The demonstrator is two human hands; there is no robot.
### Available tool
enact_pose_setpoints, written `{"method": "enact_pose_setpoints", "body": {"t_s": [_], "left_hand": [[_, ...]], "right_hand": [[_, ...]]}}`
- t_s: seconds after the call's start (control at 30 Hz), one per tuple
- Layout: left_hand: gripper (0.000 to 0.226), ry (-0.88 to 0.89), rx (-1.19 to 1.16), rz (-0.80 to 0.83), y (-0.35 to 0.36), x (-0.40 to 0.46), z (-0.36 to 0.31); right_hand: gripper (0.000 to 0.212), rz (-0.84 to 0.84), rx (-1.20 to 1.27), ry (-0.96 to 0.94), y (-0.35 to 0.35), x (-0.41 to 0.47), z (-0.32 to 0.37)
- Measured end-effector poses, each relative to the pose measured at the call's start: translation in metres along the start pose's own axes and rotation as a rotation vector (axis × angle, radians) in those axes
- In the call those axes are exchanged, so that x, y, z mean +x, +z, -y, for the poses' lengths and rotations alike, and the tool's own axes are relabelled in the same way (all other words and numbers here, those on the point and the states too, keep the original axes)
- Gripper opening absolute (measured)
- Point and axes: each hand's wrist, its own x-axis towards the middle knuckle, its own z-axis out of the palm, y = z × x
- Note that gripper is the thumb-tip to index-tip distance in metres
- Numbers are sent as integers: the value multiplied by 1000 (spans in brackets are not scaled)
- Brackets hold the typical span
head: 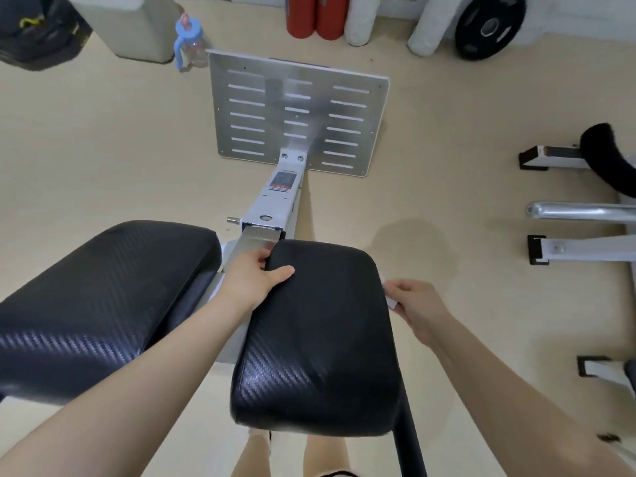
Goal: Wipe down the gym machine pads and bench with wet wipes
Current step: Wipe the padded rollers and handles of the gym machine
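Left hand (256, 282) grips the carbon-weave black pad (320, 339) at its far-left corner; right hand (418, 309) pinches a white wipe (390, 299) against the pad's right edge.

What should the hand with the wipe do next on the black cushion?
Probably slide the right hand with its white wipe along the right pad's side edge. The wipe sits right at that edge, and the left hand already grips the pad's far corner, steadying it.

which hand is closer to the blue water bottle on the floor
Left. The left hand grips the right pad's far left corner, below the blue water bottle. The right hand, holding a white wipe, is at the pad's right edge, farther away.
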Motion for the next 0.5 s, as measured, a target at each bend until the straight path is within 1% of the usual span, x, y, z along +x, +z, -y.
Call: {"method": "enact_pose_setpoints", "body": {"t_s": [0.07,0.13,0.17,0.23,0.37,0.43,0.5], "left_hand": [[22,-8,-60,14,-1,-11,1],[8,-4,-113,18,-5,-22,5],[4,-3,-126,11,-7,-28,8],[16,13,-142,-1,-10,-38,16],[19,60,-183,24,-11,-52,31],[17,64,-203,1,-11,-57,37],[5,50,-236,-28,-12,-61,40]], "right_hand": [[14,0,20,-28,-4,-32,-15],[14,6,120,-62,1,-53,-25],[14,-17,171,-72,7,-57,-26],[14,-91,213,-95,18,-52,-22],[13,-199,249,-121,32,-37,-16],[13,-230,266,-145,30,-53,-20],[11,-214,285,-161,23,-87,-29]]}}
